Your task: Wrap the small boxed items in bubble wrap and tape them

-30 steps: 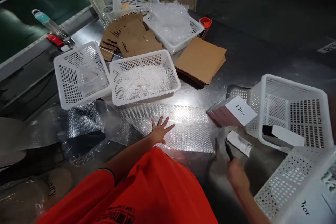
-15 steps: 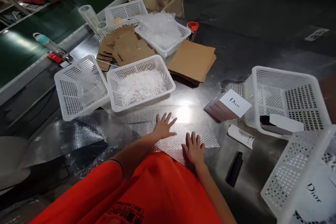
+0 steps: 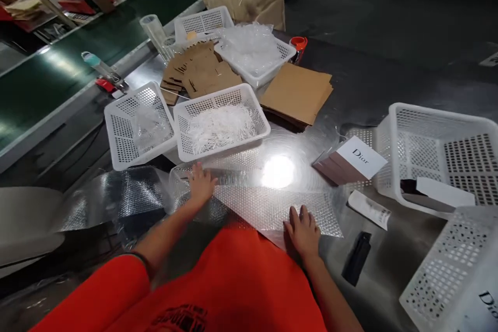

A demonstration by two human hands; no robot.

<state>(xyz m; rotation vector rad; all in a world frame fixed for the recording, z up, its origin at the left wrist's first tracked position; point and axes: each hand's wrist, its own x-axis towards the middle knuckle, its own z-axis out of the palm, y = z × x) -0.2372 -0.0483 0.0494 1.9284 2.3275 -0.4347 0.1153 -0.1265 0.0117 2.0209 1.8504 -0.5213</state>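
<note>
A sheet of clear bubble wrap [image 3: 264,205] lies across the metal table in front of me, with a slanting edge near its middle. My left hand [image 3: 201,185] rests open on the left part of the plastic, fingers spread, just below a white basket [image 3: 227,151] of shredded white filler. Near the sheet's right end, my right hand [image 3: 304,231] lies open with its palm down. Right of it are a curled strip of white printed paper [image 3: 369,208] and a small black object [image 3: 357,259] whose kind I cannot make out.
A white and brown Dior-printed package [image 3: 360,160] stands at the right, beside a white basket [image 3: 447,112]. Brown cardboard sheets [image 3: 298,92] and folded cardboard pieces [image 3: 210,72] lie farther back. Another white basket [image 3: 112,140] holds clear plastic. A green conveyor belt [image 3: 128,26] runs behind.
My left hand has slid left across the bubble wrap, away from my right hand, which stays near the right end. The sheet's near edge has shifted. The view has turned slightly left.
</note>
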